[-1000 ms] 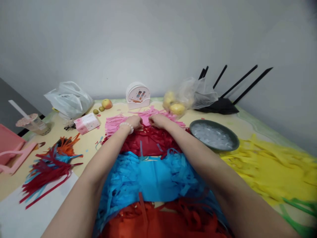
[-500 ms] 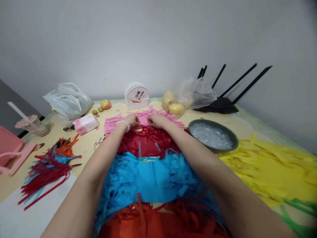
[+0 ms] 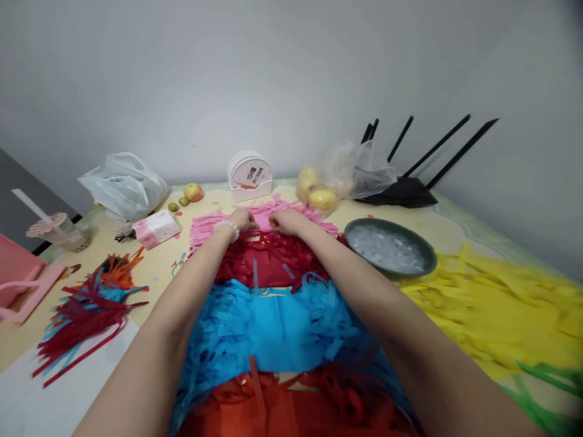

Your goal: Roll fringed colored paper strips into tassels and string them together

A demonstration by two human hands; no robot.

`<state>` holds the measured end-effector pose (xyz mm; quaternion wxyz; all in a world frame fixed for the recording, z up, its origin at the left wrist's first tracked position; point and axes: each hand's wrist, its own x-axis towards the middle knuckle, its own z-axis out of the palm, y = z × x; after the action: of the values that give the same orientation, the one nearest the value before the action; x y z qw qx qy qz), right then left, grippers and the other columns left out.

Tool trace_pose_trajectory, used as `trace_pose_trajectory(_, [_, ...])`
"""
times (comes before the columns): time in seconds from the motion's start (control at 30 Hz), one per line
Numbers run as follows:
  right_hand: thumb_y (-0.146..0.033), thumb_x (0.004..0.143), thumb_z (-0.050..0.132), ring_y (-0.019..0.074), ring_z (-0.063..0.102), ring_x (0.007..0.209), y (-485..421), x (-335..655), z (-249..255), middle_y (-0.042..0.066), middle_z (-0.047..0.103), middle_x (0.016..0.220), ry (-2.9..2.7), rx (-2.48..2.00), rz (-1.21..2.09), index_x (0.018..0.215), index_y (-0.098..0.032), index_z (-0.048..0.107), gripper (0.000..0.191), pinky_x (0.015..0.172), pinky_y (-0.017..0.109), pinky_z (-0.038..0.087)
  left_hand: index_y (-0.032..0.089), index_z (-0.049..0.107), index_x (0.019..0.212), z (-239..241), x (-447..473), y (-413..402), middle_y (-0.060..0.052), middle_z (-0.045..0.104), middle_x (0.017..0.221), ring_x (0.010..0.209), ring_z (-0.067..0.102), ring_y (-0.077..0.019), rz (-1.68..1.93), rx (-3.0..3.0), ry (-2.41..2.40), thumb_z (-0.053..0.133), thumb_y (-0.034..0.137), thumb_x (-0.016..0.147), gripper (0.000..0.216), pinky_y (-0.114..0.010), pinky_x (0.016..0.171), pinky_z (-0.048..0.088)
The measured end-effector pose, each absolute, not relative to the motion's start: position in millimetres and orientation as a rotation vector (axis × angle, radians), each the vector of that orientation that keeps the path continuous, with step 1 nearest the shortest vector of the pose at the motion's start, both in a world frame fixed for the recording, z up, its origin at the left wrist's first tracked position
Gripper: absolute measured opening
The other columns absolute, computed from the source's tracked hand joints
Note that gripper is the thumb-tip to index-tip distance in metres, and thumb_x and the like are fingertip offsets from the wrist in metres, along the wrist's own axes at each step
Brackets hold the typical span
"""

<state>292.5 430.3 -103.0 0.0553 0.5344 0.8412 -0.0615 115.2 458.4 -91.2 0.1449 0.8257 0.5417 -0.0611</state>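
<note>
head view: fringed pink paper (image 3: 291, 213), flat beside dark red fringe (image 3: 273, 258)

along the back wall: white plastic bag (image 3: 124, 184), apple (image 3: 194, 192) with two small green fruits (image 3: 178, 204) beside it, white round-topped box (image 3: 250, 175), clear bag of yellow fruit (image 3: 334, 178), black router with raised antennas (image 3: 403, 189). right of centre, dark round dish (image 3: 390, 247) holding something pale and wet-looking. at far left, lidded drink cup with straw (image 3: 57, 228), pink handled thing (image 3: 20, 279), pink tissue pack (image 3: 156, 228). loose heap of dark red, blue and orange strips (image 3: 86, 303) on the bench (image 3: 161, 267) at left; yellow fringed paper (image 3: 501, 309) spread at right, green strips (image 3: 546, 394) at the near right corner
</note>
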Motion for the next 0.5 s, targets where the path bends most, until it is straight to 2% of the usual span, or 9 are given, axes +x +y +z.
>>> trace_pose_trajectory(0.27, [-0.032, 0.095, 0.061, 0.0195, 0.066, 0.097, 431.9, 293.8, -100.2, 0.007, 0.067, 0.111, 2.573, 1.680, -0.227, 0.111, -0.014, 0.064, 0.024, 0.086, 0.041, 0.056, 0.016, 0.061, 0.118, -97.5, 120.2, 453.9, -0.009, 0.063, 0.120, 0.103, 0.064, -0.0220, -0.111, 2.399, 1.640, 0.061, 0.033, 0.093, 0.030, -0.041, 0.087, 0.056])
trace_pose_trajectory(0.4, [-0.033, 0.096, 0.059, 0.0224, 0.063, 0.106, 424.5, 286.0, -88.1, 0.009, 0.064, 0.119, 2.662, 1.745, -0.194, 0.120, -0.015, 0.061, 0.030, 0.091, 0.044, 0.054, 0.015, 0.061, 0.118, -99.1, 123.4, 447.9, -0.010, 0.063, 0.119, 0.104, 0.063, -0.0217, 0.092, 2.390, 1.787, 0.060, 0.035, 0.094, 0.031, -0.044, 0.090, 0.054])
trace_pose_trajectory(0.5, [-0.035, 0.097, 0.058, 0.0227, 0.063, 0.108, 412.6, 263.3, -86.3, 0.009, 0.063, 0.121, 2.708, 1.724, -0.204, 0.119, -0.016, 0.061, 0.030, 0.093, 0.044, 0.053, 0.014, 0.064, 0.110, -92.9, 123.0, 442.0, -0.010, 0.068, 0.110, 0.102, 0.065, -0.0225, 0.323, 2.369, 1.894, 0.054, 0.032, 0.096, 0.025, -0.043, 0.091, 0.052])
